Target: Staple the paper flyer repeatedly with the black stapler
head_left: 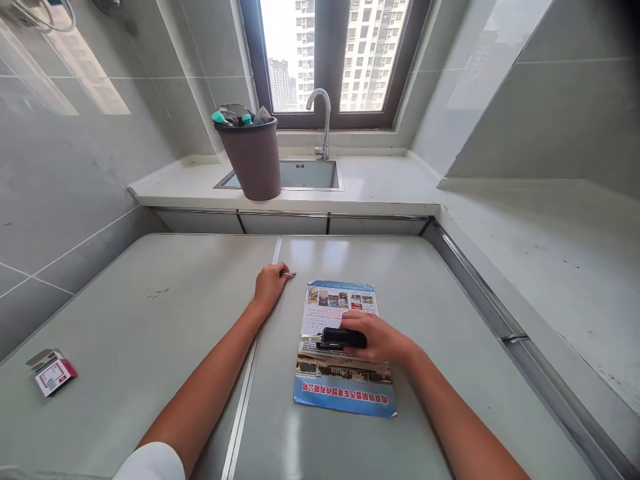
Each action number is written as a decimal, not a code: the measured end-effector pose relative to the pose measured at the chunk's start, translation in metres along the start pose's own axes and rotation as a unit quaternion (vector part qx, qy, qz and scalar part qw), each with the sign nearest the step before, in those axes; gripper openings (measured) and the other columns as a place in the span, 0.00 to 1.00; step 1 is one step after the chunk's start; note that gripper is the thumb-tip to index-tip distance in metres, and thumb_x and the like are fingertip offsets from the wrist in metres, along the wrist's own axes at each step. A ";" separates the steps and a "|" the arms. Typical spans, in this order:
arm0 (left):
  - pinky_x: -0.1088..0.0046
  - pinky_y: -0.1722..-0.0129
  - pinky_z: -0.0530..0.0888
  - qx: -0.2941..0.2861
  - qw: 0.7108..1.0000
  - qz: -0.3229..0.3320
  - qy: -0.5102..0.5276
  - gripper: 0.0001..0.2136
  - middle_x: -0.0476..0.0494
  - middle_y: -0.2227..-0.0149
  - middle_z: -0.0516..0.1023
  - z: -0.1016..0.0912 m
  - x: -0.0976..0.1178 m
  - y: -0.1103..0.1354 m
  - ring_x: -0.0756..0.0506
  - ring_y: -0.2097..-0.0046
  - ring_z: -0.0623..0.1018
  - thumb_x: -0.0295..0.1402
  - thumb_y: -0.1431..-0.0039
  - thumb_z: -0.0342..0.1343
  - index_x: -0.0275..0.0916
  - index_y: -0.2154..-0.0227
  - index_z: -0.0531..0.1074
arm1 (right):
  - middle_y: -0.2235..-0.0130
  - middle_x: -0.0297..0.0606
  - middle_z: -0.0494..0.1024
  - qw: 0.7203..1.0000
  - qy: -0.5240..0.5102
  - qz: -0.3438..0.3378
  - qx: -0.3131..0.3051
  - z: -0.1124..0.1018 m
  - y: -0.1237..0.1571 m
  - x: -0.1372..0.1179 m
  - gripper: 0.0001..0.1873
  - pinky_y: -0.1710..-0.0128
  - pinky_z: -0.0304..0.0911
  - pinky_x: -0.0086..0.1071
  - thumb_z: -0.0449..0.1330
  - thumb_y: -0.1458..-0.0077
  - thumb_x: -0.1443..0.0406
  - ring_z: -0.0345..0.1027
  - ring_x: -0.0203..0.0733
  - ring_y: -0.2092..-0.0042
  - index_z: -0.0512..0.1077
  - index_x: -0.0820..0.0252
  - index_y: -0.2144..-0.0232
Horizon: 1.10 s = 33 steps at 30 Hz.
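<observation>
A person works with both hands over a pale table (190, 320), the right hand (377, 338) wrapped around the back of a black stapler (343, 338) just right of and below the frame's centre. The stapler's long axis runs nearly level across the picture, its metal end pointing left, above a printed leaflet (343, 392). The left hand (271, 287), near the centre, pinches a thin, small piece (290, 273) between its fingertips; just what it is cannot be told. From that piece, the stapler's metal end lies lower and slightly right, well apart, with the right hand nearer to it. Large red Chinese characters stand upside down on the leaflet's blue lower band, apparently including 汽车零部件有限公司; its smaller print is illegible. No brand can be read on the stapler. At lower left, a white-and-pink box (53, 375) bears lettering too fine to read, as does the sink (307, 175) at upper centre.
</observation>
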<state>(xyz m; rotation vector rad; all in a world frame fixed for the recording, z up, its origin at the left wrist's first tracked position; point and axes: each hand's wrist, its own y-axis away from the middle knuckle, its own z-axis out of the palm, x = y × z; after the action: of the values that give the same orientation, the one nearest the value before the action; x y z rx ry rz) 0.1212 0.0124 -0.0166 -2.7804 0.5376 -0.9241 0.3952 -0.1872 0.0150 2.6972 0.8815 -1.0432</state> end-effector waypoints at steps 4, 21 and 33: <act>0.69 0.64 0.70 0.014 1.000 -0.005 0.013 0.02 0.46 0.66 0.84 0.000 0.000 0.006 0.43 0.64 0.80 0.34 0.42 0.66 0.43 0.68 0.79 | 0.56 0.38 0.77 0.999 -0.009 -0.031 0.021 0.006 -0.002 0.005 0.15 0.58 0.66 0.33 0.66 0.46 0.70 0.71 0.43 0.57 0.74 0.55 0.55; 0.68 0.60 0.72 0.043 0.998 0.021 0.043 0.03 0.45 0.64 0.84 0.003 -0.009 0.005 0.42 0.63 0.80 0.34 0.44 0.65 0.42 0.70 0.77 | 0.53 0.44 0.78 0.994 -0.006 -0.057 0.097 0.013 -0.004 0.018 0.26 0.51 0.69 0.43 0.63 0.41 0.69 0.71 0.50 0.52 0.68 0.55 0.41; 0.71 0.62 0.69 0.095 0.993 0.006 0.073 0.08 0.48 0.67 0.82 -0.011 0.010 0.016 0.45 0.67 0.78 0.40 0.34 0.57 0.43 0.65 0.74 | 0.54 0.45 0.77 0.991 0.013 -0.033 0.130 0.023 -0.007 0.020 0.21 0.53 0.69 0.42 0.64 0.42 0.69 0.70 0.49 0.53 0.70 0.57 0.46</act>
<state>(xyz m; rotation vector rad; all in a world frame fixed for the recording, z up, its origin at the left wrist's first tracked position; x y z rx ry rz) 0.1175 -0.0071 -0.0065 -2.5522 0.4584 -1.1199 0.3903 -0.1783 -0.0146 2.9160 0.9005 -1.2187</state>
